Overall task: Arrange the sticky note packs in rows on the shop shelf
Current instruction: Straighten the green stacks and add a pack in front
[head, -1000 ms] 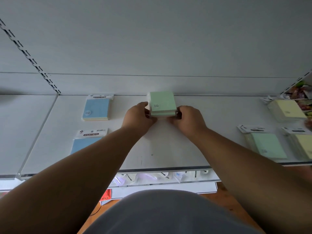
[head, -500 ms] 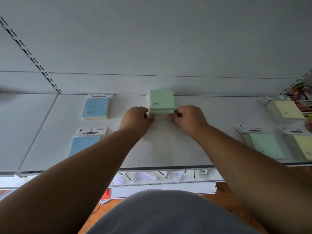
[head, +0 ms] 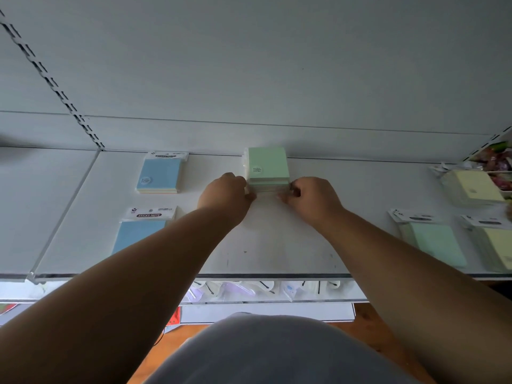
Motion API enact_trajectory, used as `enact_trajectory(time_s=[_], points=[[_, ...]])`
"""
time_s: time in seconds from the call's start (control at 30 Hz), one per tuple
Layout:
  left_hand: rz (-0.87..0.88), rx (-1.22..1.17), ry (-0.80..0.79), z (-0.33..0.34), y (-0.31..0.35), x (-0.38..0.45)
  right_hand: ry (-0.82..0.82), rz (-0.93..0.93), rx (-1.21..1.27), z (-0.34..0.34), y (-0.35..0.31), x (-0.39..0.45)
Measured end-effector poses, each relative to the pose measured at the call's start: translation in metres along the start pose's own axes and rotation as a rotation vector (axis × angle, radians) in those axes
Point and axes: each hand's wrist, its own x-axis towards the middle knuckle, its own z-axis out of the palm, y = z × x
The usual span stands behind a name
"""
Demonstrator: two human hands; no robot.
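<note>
The head view showed our fingers curled in at the near edge of the green pack [head: 268,167]. Our left hand [head: 225,194] pinched its near left corner, and our right hand [head: 313,196] pinched its near right corner. So both hands were holding the same pack, one on each side. We could not see the fingertips well, because the backs of our hands hid most of them.

The green pack sat at the back of the shelf [head: 277,239], right up against the back wall. It looked like a few packs piled up, with clear wrap around them.

We think a pile like this was light and quite stiff, like a little block of paper. The wrap looked smooth, so it could slip, and the top pack could slide off the ones under it. Holding the two near corners low down seemed a good way to keep the pile square and push it straight.

To the left lay a blue pack [head: 160,174] in the back row, and another blue pack [head: 138,234] in front of it. Well off to the right lay a yellow pack [head: 473,187], a pale green pack [head: 435,242] and one more yellow pack [head: 498,248]. Those looked a bit crooked, so we think more rows were left to make.
</note>
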Motion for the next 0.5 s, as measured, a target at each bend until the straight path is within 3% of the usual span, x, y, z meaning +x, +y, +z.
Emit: enact_trajectory(time_s=[0.5], points=[[-0.039,-0.016,0.011,0.001,0.002,0.010,-0.027,0.040,-0.033,0.005,-0.010,0.011]])
